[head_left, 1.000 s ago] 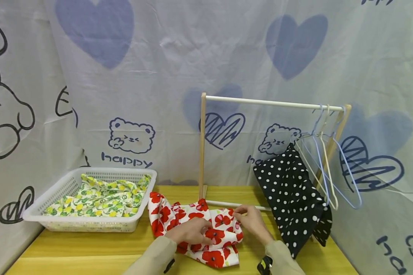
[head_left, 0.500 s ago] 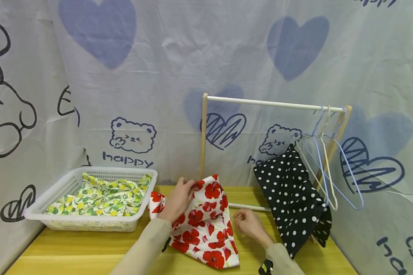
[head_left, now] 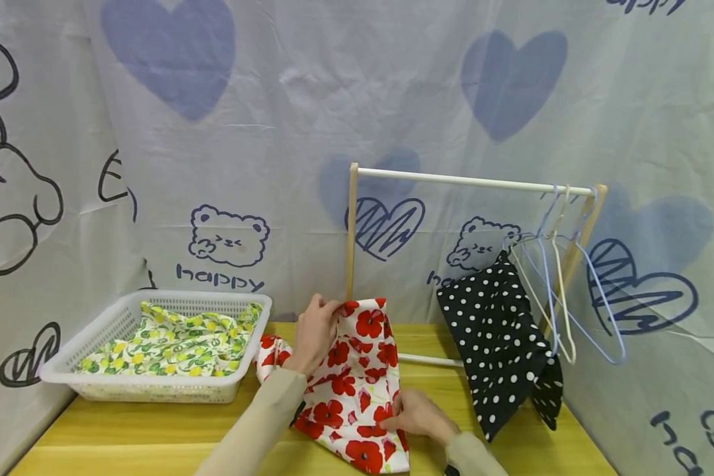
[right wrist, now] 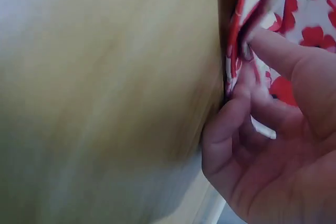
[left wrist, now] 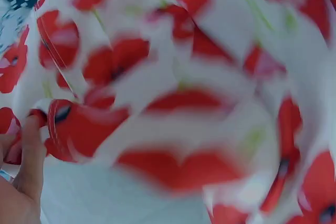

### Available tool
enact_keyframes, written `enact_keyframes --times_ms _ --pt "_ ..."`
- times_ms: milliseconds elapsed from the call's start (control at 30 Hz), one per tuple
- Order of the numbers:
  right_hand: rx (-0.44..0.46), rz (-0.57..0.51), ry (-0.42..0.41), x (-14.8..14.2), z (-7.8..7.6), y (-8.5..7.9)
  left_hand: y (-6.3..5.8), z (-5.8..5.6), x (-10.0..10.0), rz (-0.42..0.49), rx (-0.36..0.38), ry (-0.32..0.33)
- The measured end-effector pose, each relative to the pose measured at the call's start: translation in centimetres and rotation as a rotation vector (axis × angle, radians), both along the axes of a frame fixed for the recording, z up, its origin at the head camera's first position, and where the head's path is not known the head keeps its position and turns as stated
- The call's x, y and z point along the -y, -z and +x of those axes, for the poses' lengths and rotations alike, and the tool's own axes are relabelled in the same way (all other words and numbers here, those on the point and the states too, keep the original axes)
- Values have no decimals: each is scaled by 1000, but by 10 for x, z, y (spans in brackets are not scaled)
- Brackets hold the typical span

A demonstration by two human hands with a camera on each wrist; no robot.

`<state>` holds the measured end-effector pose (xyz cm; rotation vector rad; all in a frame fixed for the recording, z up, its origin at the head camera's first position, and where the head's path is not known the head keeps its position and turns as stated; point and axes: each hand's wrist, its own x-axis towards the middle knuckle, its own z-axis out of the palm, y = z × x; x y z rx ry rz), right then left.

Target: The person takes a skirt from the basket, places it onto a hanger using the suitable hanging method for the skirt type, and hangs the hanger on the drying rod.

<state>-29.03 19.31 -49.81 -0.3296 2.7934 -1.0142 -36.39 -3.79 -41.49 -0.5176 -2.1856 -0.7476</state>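
A white cloth with red poppies (head_left: 342,383) is lifted at its far end, its near part lying on the yellow wooden table. My left hand (head_left: 317,334) pinches its upper left edge; in the left wrist view the fingers (left wrist: 32,163) sit at the hem. Lower down, my right hand (head_left: 421,416) holds the cloth's right side. The right wrist view has thumb and fingers (right wrist: 231,121) closed on that edge, just above the wood. Part of the cloth lies bunched behind my left forearm.
A white plastic basket (head_left: 139,389) at left holds lemon-print fabric (head_left: 172,340). Behind stands a clothes rack (head_left: 452,178); black polka-dot cloth (head_left: 494,330) and several hangers (head_left: 562,277) hang at its right end. A printed curtain (head_left: 309,99) encloses the table (head_left: 125,436).
My left hand has risen and moved back, raising the poppy cloth's far edge. My right hand left the cloth, then came down to its right edge. The polka-dot cloth has shifted slightly left.
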Motion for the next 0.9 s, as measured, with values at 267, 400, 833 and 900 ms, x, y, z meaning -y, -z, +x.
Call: enact_keyframes --times_ms 267,400,833,900 --pt "235 98 -32 -24 5 -15 3 -3 -15 89 103 182" --pt "319 186 -5 -35 5 -26 15 1 -18 -127 306 303" --pt "-15 -197 155 -24 -16 -15 40 0 20 -7 715 155" --pt "-58 -218 193 -20 -19 -12 45 -1 30 -56 789 106"
